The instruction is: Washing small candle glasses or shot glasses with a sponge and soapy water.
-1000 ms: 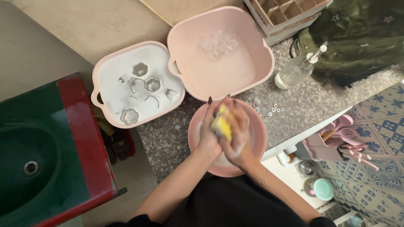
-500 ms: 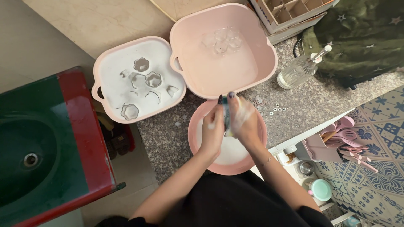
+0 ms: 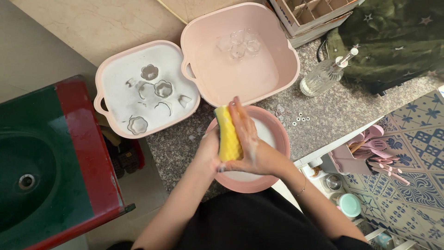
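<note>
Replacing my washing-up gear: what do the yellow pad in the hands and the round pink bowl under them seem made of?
Yellow pad: probably foam sponge, matte and soft-looking, gripped by the right hand. Round pink bowl: likely plastic, with a smooth, even-coloured rim.

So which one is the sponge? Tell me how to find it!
Find the round pink bowl at the counter's near edge, below the two square pink tubs. Both hands squeeze the sponge above it. It is the only bright yellow thing there.

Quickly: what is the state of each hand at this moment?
Left hand: mostly hidden behind the yellow sponge; cannot be told.
Right hand: closed on the yellow sponge.
</note>
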